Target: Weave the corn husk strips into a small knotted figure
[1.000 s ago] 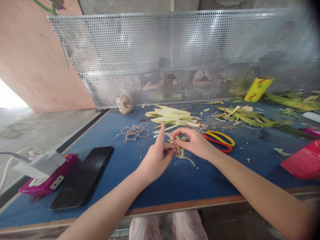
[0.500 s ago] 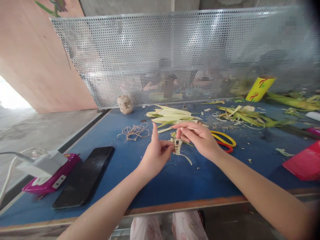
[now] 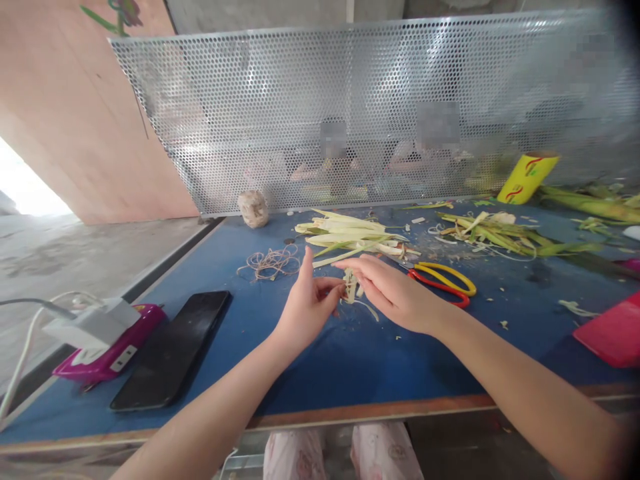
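My left hand (image 3: 306,308) and my right hand (image 3: 393,293) meet over the blue table (image 3: 350,360), both pinching a small woven piece of pale leaf strips (image 3: 351,288). The left thumb and middle fingers grip its left side while the index finger points up. My right fingers close on its right side. Loose strip ends trail down to the table below it. A pile of pale leaf strips (image 3: 350,237) lies just beyond my hands.
Yellow and red scissors (image 3: 443,279) lie right of my hands. A tangle of twine (image 3: 270,261) and a twine ball (image 3: 253,208) sit at the back left. A black phone (image 3: 173,350), a pink device (image 3: 107,347), green husks (image 3: 505,235), a yellow tube (image 3: 529,179), a red tray (image 3: 613,331). People sit behind the perforated metal screen (image 3: 375,107).
My right hand has shifted from above the woven piece to its right side, fingers now lower and flatter. The left hand stays pinched on it. The view drifted slightly.
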A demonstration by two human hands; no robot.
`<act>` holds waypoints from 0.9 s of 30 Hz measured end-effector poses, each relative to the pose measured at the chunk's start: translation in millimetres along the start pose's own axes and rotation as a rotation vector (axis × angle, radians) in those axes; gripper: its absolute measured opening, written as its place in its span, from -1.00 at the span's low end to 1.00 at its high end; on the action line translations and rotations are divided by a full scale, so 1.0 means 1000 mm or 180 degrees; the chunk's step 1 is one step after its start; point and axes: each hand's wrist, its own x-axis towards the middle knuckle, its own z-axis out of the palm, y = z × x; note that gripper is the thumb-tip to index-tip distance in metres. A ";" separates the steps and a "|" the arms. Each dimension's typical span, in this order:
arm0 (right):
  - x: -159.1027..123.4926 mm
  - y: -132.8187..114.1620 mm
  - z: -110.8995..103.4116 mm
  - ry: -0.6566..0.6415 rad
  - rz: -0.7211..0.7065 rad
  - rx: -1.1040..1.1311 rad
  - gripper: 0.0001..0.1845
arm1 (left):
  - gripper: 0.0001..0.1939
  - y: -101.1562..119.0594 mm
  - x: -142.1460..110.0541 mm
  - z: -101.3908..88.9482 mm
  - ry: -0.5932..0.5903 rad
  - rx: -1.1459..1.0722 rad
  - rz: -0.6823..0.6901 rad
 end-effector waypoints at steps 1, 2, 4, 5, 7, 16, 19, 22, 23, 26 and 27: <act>0.001 0.002 0.001 0.0000 -0.0017 0.0009 -0.57 | -0.02 0.000 0.000 0.000 -0.0001 0.0031 -0.0005; 0.002 0.003 0.003 0.0003 -0.0018 0.0046 -0.60 | -0.03 0.000 0.000 0.000 0.0005 0.0074 -0.0010; 0.003 0.005 0.006 0.0064 0.0026 0.0173 -0.66 | -0.03 0.000 0.000 0.000 0.0025 0.0180 -0.0026; 0.003 0.006 0.007 0.0124 0.0048 0.0247 -0.70 | -0.03 0.000 0.000 0.000 0.0033 0.0226 -0.0033; 0.004 0.006 0.009 0.0284 0.0074 0.0394 -0.76 | -0.02 0.000 0.000 0.000 0.0042 0.0249 -0.0031; 0.005 0.007 0.016 0.0840 0.0323 0.0529 -0.81 | -0.03 -0.002 0.000 0.000 0.0045 0.0181 -0.0045; 0.004 0.009 0.018 0.0689 0.0221 0.0369 -0.79 | -0.04 -0.002 0.001 0.000 0.0058 0.0170 -0.0067; 0.004 0.008 0.019 0.0658 0.0173 0.0141 -0.82 | -0.06 0.000 0.001 0.000 0.0066 0.0050 -0.0128; 0.004 0.007 0.018 0.0647 0.0150 0.0044 -0.83 | -0.07 0.001 0.001 0.000 0.0068 -0.0010 -0.0158; 0.004 0.005 0.017 0.0617 0.0038 -0.0178 -0.84 | -0.10 0.003 0.001 0.000 0.0078 -0.0136 -0.0283; 0.004 0.004 0.017 0.0606 0.0005 -0.0213 -0.84 | -0.10 0.004 0.001 0.000 0.0091 -0.0135 -0.0332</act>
